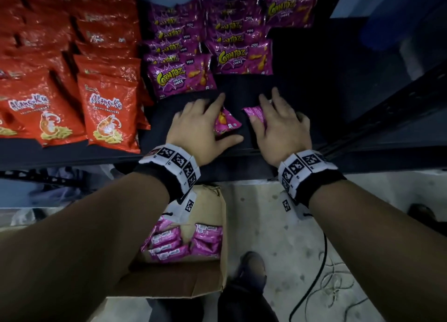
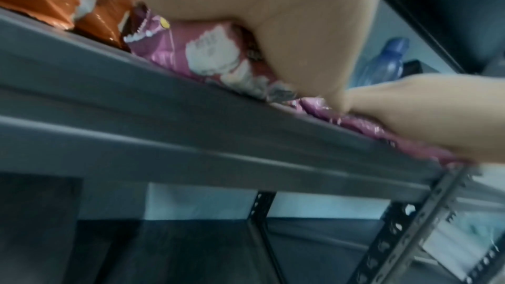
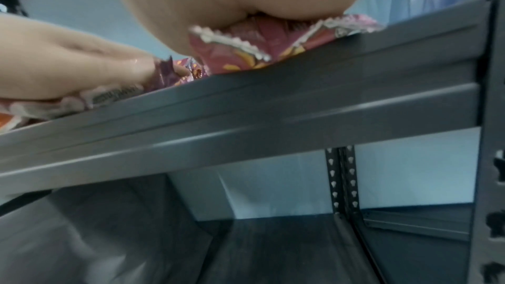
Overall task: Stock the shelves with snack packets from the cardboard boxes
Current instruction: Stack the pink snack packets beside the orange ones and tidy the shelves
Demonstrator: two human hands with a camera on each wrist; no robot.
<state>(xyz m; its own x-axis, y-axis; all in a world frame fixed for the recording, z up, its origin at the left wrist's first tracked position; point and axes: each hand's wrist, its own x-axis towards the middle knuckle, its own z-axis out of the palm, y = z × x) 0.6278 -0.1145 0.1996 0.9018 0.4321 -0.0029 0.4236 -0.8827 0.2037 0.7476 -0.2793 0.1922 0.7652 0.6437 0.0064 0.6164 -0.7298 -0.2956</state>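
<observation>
Both forearms reach in: left hand (image 1: 198, 123) and right hand (image 1: 280, 123) each press a purple Corntoz packet (image 1: 226, 123) flat onto the shelf (image 1: 242, 89); next, slide them back into rows.

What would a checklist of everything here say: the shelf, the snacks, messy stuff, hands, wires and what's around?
Surface: dark metal shelf, bare at right.
Job's things: purple packets in rows; red packets at left; cardboard box below, packets inside.
Clutter: blue bottle behind the shelf.
Grippers: left hand and right hand each lie on a purple packet at the shelf front.
Cables: black cable on the floor.
Surroundings: speckled floor, shoe.
</observation>
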